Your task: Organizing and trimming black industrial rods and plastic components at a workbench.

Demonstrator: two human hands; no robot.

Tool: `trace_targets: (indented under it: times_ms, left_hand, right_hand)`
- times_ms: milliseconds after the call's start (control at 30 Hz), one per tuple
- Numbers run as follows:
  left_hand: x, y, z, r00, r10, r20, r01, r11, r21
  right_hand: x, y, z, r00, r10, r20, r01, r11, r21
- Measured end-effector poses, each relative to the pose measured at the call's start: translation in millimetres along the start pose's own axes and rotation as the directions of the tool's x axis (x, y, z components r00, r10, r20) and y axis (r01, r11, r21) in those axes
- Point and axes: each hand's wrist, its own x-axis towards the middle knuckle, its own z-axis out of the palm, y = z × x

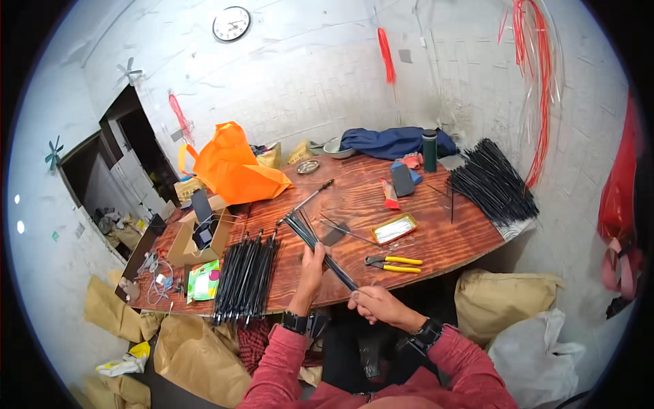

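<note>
Wood-grained tabletop (pixel 449 245), frame centre: your left hand (pixel 311 273) clasps the black-rod bundle (pixel 339 273) midway, right hand (pixel 383 305) its lower end, likely for alignment.

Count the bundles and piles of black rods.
3: a held bundle in left hand and right hand, a left pile overhanging the table in front, and a right pile on its right end. Others may be hidden.

Round white-faced wall clock (pixel 231 24) with dark numerals around its dial, the figures too small to make out surely, green-and-white packet (pixel 202 281) on the left part of the wooden table (pixel 446 235), its coloured printing too blurred to read.
</note>
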Motion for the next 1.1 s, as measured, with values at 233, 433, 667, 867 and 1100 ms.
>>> trace_targets:
  times_ms: [233, 433, 667, 867, 1100]
  left_hand:
    - [-16, -28, -47, 0.999, 0.041, 0.008, -0.038, 0.81, 0.585]
    - [-34, -45, -56, 0.997, 0.016, 0.08, -0.064, 0.765, 0.641]
    - [-57, -38, -46, 0.994, 0.105, 0.035, -0.105, 0.8, 0.591]
    - [-93, -28, -24, 0.984, 0.174, 0.028, -0.165, 0.856, 0.49]
    - [-126, -19, -15, 0.911, -0.375, 0.172, 0.312, 0.899, 0.306]
  right_hand:
    - [-17, 53, -17, 0.964, 0.219, -0.151, -0.216, 0.976, 0.039]
    - [-23, 41, -18, 0.948, 0.221, -0.229, -0.228, 0.974, -0.002]
    - [-58, 67, -3, 0.936, 0.17, -0.309, -0.192, 0.981, -0.042]
    - [-71, 46, 0, 0.97, 0.108, -0.217, -0.07, 0.982, 0.176]
    - [-70, 77, -12, 0.924, 0.192, -0.332, -0.179, 0.981, 0.069]
